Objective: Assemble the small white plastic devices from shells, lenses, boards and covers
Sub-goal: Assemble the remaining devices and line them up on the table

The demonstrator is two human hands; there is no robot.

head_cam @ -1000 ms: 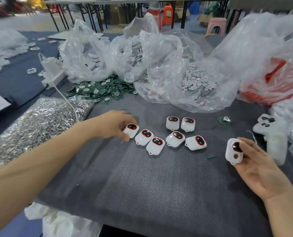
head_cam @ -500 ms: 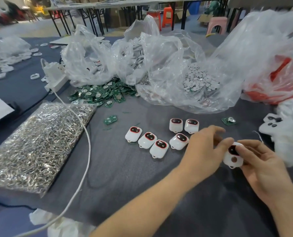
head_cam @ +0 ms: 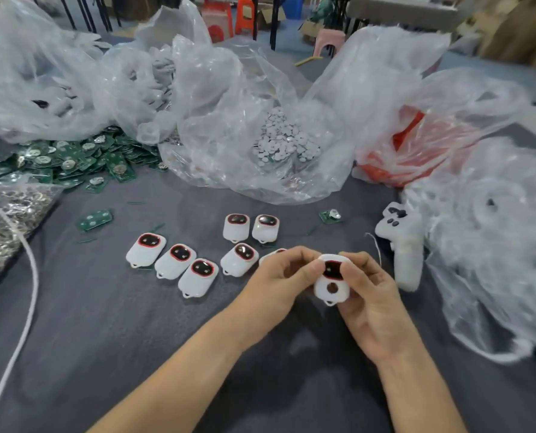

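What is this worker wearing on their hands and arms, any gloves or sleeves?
Nothing that shows. The left hand and right hand are bare, without gloves or rings. The left forearm and right forearm are bare too: no sleeves, watch or wristband.

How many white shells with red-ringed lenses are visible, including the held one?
8 shells: three at left, two behind, one central, one half behind the left hand, one held by it and the right hand. Bags may hide more.
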